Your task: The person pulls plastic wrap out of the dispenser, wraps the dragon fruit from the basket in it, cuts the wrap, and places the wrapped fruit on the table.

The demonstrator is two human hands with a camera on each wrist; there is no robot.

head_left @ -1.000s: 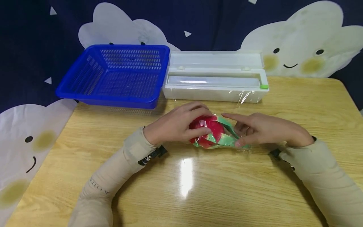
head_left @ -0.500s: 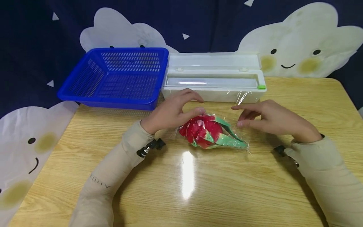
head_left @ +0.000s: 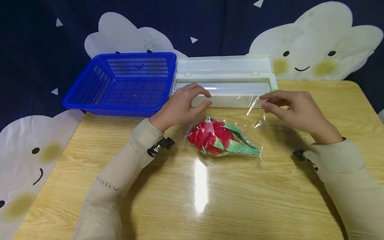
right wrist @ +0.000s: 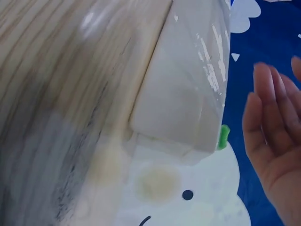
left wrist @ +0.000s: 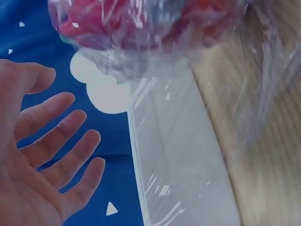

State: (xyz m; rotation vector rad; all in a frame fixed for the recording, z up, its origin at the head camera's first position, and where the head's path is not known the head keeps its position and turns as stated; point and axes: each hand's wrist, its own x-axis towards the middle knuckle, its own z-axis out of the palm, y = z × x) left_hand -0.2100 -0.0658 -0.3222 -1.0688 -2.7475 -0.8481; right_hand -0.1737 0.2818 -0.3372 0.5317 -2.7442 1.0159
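The wrapped dragon fruit [head_left: 216,140] lay mid-surface [head_left: 210,200], between my hands. My left hand [head_left: 180,106] and right hand [head_left: 295,108] hovered just beyond it, fingers loose, holding nothing. The film's loose edge might spring open, I judged. Farther off, the blue basket [head_left: 90,96] held nothing; the dispenser [head_left: 225,98] held its roll.

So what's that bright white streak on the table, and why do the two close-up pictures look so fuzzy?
Head view: the streak is lamp glare on the glossy table; small glints also sparkle on the cling film. Left wrist view: the wrapped fruit is very close and soft, seen through wrinkled film. Right wrist view: the wood at left is smeared and out of focus, and the right hand is blurry too.
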